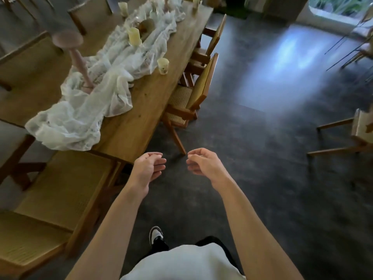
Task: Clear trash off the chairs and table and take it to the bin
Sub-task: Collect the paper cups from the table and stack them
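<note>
A long wooden worktop [131, 126] runs away to the upper left. A crumpled white gauze runner [90, 106] trails down its middle and bunches at the near end. On the runner stand a tall pink candlestick [79, 57] and a pale yellow pillar candle [134, 36]. A small candle jar [163, 65] sits on bare wood beside the cloth. Which of these things, if any, counts as trash cannot be told.

Chairs with woven cane seats ring the worktop. One cane seat [64, 184] is at the near end, low on the left. A second chair [198, 87] is tucked in along the right side, with a third chair [214, 35] beyond it. Another chair [361, 128] stands well apart at the right edge of the room.

The floor [262, 168] is dark, mottled grey. A pale patch of daylight [292, 53] lies on it below a window [343, 5] in the far corner.

Both bare arms reach forward over the floor, just off the worktop's near corner. The left grip [149, 168] and the right grip [203, 164] face each other, fingers loosely curled and apart, holding nothing. A black-and-white shoe [155, 235] shows below.
</note>
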Available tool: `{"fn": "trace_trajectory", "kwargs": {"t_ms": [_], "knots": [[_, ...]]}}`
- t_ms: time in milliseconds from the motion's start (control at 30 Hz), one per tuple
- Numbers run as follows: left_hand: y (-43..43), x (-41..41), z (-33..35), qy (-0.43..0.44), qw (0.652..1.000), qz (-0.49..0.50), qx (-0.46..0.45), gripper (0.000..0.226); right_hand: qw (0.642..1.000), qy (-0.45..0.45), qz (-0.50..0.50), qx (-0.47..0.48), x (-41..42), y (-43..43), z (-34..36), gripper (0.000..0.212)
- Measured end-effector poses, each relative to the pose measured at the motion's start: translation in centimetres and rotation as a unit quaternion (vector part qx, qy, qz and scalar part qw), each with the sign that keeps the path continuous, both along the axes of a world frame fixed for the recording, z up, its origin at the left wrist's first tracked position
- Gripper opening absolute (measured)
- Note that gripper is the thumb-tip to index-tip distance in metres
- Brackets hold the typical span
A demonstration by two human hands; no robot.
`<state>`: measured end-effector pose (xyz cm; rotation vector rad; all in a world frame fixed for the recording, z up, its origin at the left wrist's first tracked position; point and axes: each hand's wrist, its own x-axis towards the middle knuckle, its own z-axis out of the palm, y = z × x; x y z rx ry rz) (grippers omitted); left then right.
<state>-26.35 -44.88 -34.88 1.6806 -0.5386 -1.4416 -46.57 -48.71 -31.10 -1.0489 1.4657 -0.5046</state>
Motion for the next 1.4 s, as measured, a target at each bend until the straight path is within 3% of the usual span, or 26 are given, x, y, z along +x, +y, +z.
{"fn": "trace_trajectory", "kwargs": {"t_ms": [333, 633, 867, 1033, 1300, 1400], "knots": [[-14.7, 1.0, -1.2, 0.008, 1.000, -0.026, 0.015, 0.020, 1.000, 0.014, -0.010, 0.011, 1.9, -15.3, -2.3, 0.011], [-31.1, 0.5, -1.3, -0.072, 0.996, 0.034, 0.033, 0.018, 0.996, 0.038, 0.082, 0.004, 3.1, -36.3, -4.4, 0.009], [-39.3, 0.7, -1.9, -0.060, 0.991, 0.098, 0.063, 0.017, 0.973, 0.116, 0.183, -0.083, 6.6, -50.5, -5.9, 0.021], [-44.4, 3.8, -3.7, -0.045, 0.983, 0.147, 0.096, 0.016, 0.923, 0.218, 0.286, -0.140, 11.9, -58.7, -7.9, 0.064], [-52.1, 10.3, -6.8, -0.032, 0.984, 0.120, 0.128, 0.015, 0.805, 0.376, 0.416, -0.196, 19.6, -66.9, -10.2, 0.081], [-54.5, 12.8, -7.7, -0.038, 0.984, 0.114, 0.132, 0.014, 0.782, 0.401, 0.441, -0.181, 21.9, -68.9, -11.7, 0.088]]}}
